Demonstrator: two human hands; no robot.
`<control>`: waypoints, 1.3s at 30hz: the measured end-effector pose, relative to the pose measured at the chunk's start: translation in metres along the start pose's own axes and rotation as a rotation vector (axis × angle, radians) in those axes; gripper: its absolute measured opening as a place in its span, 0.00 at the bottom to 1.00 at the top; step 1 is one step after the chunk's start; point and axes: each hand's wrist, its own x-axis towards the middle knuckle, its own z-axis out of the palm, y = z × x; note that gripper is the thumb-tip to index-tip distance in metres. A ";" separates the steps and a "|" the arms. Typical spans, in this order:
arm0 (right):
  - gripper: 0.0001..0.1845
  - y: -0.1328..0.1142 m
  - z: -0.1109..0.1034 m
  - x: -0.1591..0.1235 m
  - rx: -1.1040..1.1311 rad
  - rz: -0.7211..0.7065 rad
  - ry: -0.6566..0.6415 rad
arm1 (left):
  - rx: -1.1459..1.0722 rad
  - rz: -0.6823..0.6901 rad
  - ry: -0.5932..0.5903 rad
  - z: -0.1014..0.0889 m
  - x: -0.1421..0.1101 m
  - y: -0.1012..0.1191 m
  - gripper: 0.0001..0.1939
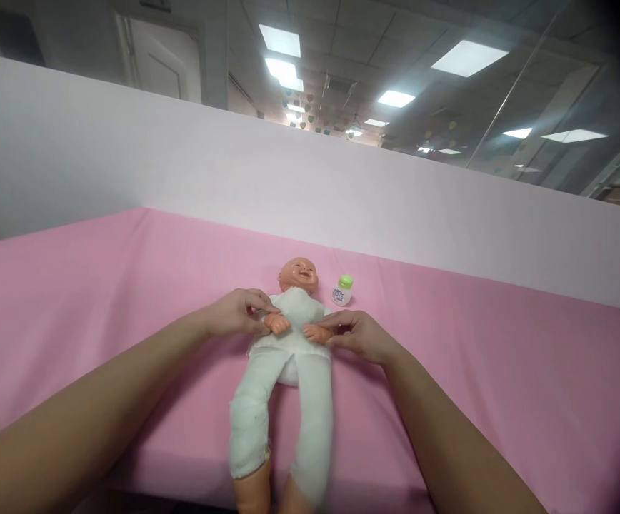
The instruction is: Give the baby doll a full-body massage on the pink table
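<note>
We find the doll [288, 357] on its back between our hands, bare feet nearest us, on the pink sheet [503, 371]. Left hand [235, 312] pinches the white suit at its side; right hand [361, 335] pinches opposite. We judge dressing underway; smoothing needs an even pull. Beyond the right hand stands a green-capped bottle [343, 290].

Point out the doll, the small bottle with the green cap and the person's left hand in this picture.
doll [293, 335]: head view, on its white-clothed belly.
small bottle [342, 291]: head view, on its white body under the green cap.
left hand [235, 313]: head view, on the back of the hand.
</note>
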 end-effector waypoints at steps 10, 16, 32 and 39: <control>0.27 0.016 -0.010 0.013 0.115 -0.098 0.491 | -0.114 -0.117 0.350 0.001 0.005 -0.010 0.18; 0.31 0.040 -0.045 0.014 0.329 0.096 0.723 | -0.524 -0.463 0.614 -0.019 0.009 -0.034 0.22; 0.23 0.014 -0.016 0.008 0.219 -0.181 0.413 | -0.333 -0.200 0.316 -0.006 0.002 -0.004 0.21; 0.16 -0.005 0.008 -0.003 -0.097 -0.098 -0.018 | -0.036 -0.052 0.005 0.007 0.005 0.002 0.21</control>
